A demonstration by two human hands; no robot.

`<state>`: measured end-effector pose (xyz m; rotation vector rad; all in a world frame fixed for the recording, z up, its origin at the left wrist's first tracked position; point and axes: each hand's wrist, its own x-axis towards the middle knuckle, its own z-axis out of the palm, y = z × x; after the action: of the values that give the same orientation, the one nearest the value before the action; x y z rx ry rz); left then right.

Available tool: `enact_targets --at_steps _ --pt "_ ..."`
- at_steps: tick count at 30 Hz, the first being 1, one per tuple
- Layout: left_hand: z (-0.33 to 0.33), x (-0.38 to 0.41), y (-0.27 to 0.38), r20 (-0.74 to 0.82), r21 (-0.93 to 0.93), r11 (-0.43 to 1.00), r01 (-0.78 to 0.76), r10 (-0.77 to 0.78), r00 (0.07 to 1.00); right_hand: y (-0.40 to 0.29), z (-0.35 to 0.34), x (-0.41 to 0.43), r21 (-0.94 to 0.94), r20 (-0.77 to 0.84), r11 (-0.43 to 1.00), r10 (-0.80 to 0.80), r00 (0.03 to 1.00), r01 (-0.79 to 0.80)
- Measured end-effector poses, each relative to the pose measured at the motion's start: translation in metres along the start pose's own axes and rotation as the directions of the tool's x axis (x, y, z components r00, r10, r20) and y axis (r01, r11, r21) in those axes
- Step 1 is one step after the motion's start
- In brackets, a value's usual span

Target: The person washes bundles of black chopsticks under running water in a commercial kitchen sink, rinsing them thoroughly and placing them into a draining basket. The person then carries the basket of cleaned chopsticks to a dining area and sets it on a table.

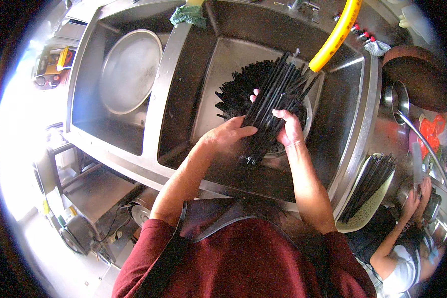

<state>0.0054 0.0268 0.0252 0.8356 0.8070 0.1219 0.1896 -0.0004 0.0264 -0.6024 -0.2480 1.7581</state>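
My left hand [228,132] and my right hand [291,128] hold a slanting bundle of black chopsticks [270,91] between them, over the right basin of a stainless steel sink [205,108]. Fingertips of the left hand show behind the bundle, while the right thumb lies across its front. Water runs from a yellow hose [329,43] onto the sticks at their upper right. Beneath and behind the bundle, many more black chopsticks [242,82] fan out. They appear to stand in a round container [308,115], mostly hidden by my hands and the bundle.
A round metal lid or tray [132,70] leans in the left basin. A green scouring cloth [188,15] lies on the divider. At right are a pale tray of chopsticks [368,193], a wok [417,78] and a ladle [400,102]. Another person's hands [417,197] hold a blade nearby.
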Motion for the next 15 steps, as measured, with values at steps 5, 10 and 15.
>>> enact_targets --at_steps 5,10,15 --pt "-0.007 -0.010 0.000 -0.024 0.085 0.994 -0.064 0.067 0.997 0.004 0.001 0.014 -0.046 -0.001 0.999 0.029 1.000 -0.029" --pt "-0.012 -0.037 -0.003 -0.077 0.347 0.938 -0.012 0.041 0.996 0.023 0.018 0.000 0.054 0.001 0.998 0.045 0.999 -0.045" --pt "-0.003 -0.059 -0.003 -0.132 0.550 0.833 0.061 0.014 0.991 0.047 0.008 -0.014 0.100 -0.084 0.986 0.142 0.986 -0.134"
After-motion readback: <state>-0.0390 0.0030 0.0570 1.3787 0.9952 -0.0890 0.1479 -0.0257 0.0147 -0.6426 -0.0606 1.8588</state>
